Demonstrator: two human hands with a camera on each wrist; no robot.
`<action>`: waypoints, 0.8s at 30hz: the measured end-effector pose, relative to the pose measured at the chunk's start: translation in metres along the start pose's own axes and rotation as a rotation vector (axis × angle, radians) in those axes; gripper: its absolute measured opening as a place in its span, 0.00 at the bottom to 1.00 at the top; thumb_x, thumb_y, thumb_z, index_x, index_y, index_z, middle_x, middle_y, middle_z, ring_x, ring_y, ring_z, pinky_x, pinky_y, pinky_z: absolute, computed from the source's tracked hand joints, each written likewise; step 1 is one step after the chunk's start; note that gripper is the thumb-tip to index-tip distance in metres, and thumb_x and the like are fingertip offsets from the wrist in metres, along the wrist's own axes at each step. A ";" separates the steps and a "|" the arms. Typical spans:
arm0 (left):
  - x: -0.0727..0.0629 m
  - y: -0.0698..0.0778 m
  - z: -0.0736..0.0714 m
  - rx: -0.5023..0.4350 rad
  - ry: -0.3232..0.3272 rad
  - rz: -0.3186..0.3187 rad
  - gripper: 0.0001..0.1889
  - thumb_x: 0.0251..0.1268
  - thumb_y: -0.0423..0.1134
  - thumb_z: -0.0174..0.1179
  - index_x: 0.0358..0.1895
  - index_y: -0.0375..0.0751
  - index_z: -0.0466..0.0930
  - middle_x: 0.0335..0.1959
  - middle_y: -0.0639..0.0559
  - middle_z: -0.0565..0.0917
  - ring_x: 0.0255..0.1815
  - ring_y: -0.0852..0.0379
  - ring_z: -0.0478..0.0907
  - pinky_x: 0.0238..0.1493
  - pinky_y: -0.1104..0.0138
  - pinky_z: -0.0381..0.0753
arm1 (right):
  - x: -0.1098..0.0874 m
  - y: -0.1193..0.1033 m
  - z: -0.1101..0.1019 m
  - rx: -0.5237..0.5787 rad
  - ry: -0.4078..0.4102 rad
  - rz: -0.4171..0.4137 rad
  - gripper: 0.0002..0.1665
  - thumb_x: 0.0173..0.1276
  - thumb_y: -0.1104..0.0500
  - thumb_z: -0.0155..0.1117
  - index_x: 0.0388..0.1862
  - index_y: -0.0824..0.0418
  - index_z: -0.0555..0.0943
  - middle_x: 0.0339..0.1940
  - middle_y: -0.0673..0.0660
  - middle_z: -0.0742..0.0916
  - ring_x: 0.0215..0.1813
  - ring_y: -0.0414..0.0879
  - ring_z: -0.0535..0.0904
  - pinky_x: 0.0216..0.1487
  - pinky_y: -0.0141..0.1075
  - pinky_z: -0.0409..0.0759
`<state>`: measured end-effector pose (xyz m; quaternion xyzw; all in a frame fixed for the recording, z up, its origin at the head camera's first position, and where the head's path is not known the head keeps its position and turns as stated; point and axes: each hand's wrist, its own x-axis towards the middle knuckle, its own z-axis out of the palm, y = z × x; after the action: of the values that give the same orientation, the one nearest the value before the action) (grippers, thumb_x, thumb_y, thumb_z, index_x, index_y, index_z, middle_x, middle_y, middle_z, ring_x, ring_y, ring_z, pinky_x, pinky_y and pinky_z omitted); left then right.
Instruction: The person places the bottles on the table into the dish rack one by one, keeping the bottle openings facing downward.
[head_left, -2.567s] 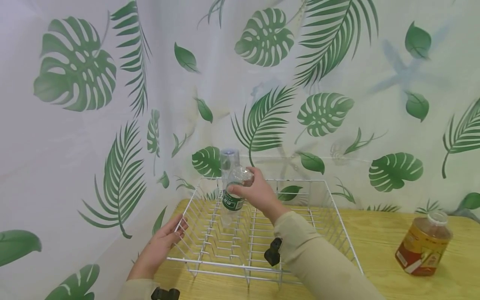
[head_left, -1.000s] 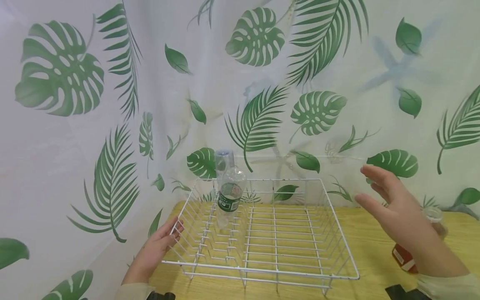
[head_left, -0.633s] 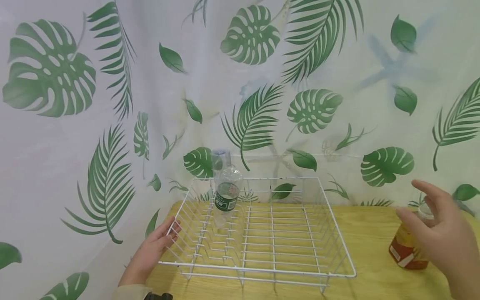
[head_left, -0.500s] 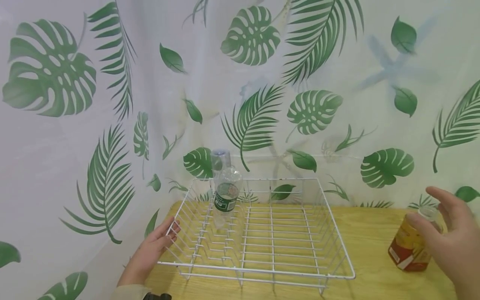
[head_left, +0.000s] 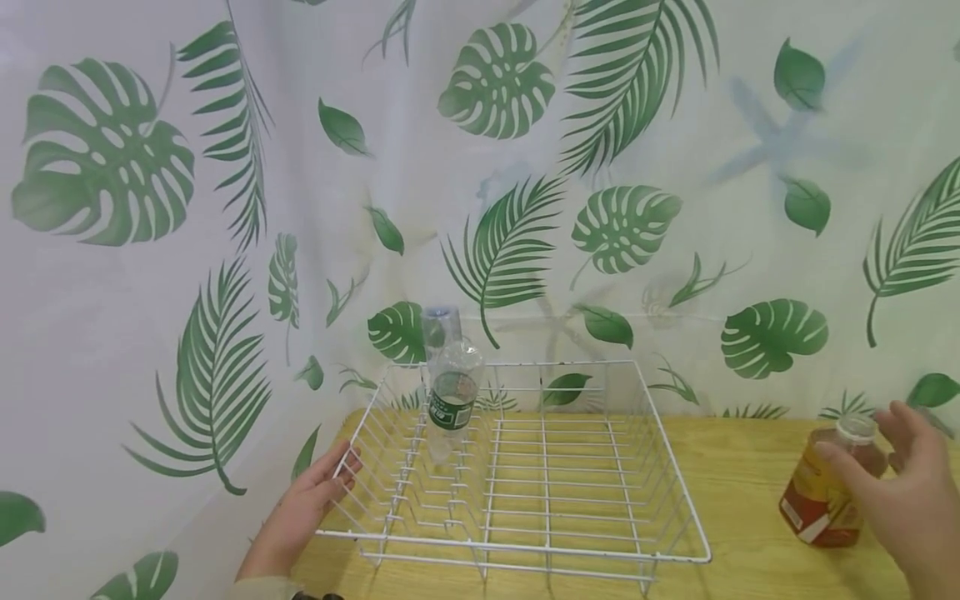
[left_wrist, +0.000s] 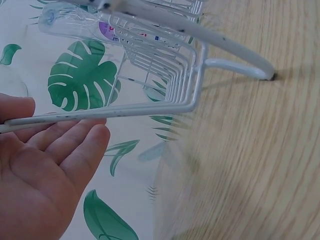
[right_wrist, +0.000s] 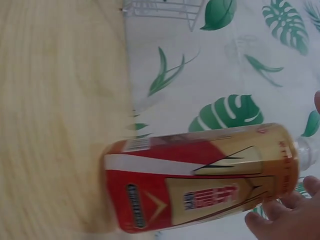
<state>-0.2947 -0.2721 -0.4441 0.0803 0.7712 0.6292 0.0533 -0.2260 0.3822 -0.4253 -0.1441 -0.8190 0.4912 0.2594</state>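
My left hand (head_left: 303,500) holds the left rim of a white wire dish rack (head_left: 592,548). In the left wrist view the rim wire runs between thumb and fingers. At the far right, my right hand (head_left: 911,492) is spread around the upper part of an uncapped plastic bottle (head_left: 813,492), thumb in front and fingers behind. The right wrist view shows its red and gold label, with fingertips right at its shoulder. A clear bottle with a green label (head_left: 452,412) leans among the rack's prongs. Behind it stands another clear bottle with a bluish top end (head_left: 441,323).
The rack stands on a yellow wood-grain table (head_left: 738,500), between its left end and the bottle on the right. A white sheet printed with green leaves (head_left: 652,125) hangs close behind the table and along the left.
My right hand has let go of the green-labelled bottle in the rack and moved right to the red and gold bottle. The left hand stays at the rack's rim.
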 end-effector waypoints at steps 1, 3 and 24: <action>0.000 0.000 0.000 0.000 -0.006 0.006 0.34 0.75 0.29 0.44 0.82 0.38 0.48 0.79 0.35 0.56 0.77 0.39 0.57 0.76 0.46 0.53 | 0.002 0.004 0.000 0.002 -0.025 0.031 0.58 0.74 0.45 0.62 0.84 0.58 0.34 0.82 0.70 0.45 0.80 0.71 0.40 0.75 0.65 0.43; 0.001 0.000 0.000 -0.007 -0.010 0.005 0.34 0.76 0.29 0.43 0.82 0.39 0.47 0.80 0.36 0.55 0.78 0.40 0.57 0.76 0.47 0.53 | 0.005 0.012 0.000 -0.001 -0.071 0.083 0.61 0.74 0.42 0.61 0.83 0.61 0.32 0.81 0.73 0.43 0.78 0.75 0.42 0.71 0.70 0.48; 0.002 0.001 -0.002 -0.006 -0.022 -0.008 0.34 0.74 0.27 0.40 0.82 0.36 0.44 0.80 0.36 0.54 0.78 0.39 0.54 0.76 0.47 0.52 | 0.029 0.077 0.011 -0.061 -0.517 0.079 0.48 0.76 0.45 0.61 0.72 0.78 0.50 0.55 0.64 0.80 0.40 0.29 0.77 0.40 0.36 0.84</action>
<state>-0.2973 -0.2732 -0.4429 0.0841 0.7690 0.6305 0.0643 -0.2575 0.4250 -0.4884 -0.0533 -0.8661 0.4967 0.0177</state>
